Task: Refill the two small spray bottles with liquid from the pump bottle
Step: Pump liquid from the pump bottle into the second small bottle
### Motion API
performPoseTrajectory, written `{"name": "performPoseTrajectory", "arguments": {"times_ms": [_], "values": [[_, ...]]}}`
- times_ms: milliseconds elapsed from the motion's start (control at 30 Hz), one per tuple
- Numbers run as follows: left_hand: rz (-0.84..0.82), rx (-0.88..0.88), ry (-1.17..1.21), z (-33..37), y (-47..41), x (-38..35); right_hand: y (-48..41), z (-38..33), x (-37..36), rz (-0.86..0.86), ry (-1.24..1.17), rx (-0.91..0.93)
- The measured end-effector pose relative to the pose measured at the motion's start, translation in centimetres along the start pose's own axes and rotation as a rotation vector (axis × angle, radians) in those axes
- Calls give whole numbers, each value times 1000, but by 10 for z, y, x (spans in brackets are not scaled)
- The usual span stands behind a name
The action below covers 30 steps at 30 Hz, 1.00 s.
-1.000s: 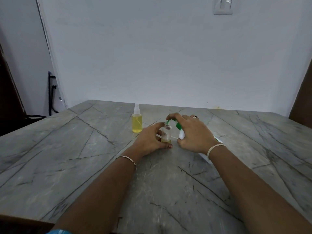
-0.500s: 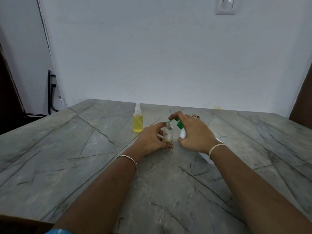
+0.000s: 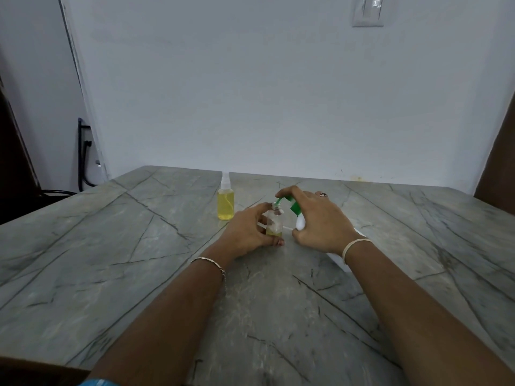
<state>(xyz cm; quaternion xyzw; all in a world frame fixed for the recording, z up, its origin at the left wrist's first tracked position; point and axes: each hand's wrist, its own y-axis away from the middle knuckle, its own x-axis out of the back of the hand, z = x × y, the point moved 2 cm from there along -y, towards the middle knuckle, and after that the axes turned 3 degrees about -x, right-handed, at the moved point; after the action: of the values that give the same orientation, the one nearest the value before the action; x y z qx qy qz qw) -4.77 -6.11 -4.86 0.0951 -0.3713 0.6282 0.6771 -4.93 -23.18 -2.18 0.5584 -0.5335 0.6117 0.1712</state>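
My left hand grasps the small clear spray bottle with its top off, thumb on the far side and fingers wrapped round the near side. It stands upright on the grey veined stone table. A shallow layer of yellowish liquid sits in its bottom.

At three o'clock from it, my right hand is clenched round the white plastic pump bottle. This bottle leans over with its neck pointing to ten o'clock and its base toward me, showing under my wrist. My index finger lies on top of the green pump head, and the green spout reaches to the open mouth of the small bottle. I cannot tell whether liquid is coming out.

A thin white strip lies on the table just behind the small bottle, between my two hands. I cannot tell what it is.

At ten o'clock from the open bottle, close by but not touching my hand, stands the second small spray bottle. It is upright, clear, nearly full of yellow liquid, and has a white sprayer top.

A thin metal bracelet circles my left wrist, a pale band my right, and a ring sits on a right finger.

Far off at one o'clock, a white wall switch is set in the pale wall.
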Motion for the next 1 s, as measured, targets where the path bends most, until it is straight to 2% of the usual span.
{"name": "performPoseTrajectory", "arguments": {"times_ms": [633, 1000], "values": [[-9, 24, -51, 0, -1, -1, -1, -3, 0, 20, 46, 6], [1, -45, -99, 2, 0, -2, 2, -1, 2, 15, 66, 5]]}}
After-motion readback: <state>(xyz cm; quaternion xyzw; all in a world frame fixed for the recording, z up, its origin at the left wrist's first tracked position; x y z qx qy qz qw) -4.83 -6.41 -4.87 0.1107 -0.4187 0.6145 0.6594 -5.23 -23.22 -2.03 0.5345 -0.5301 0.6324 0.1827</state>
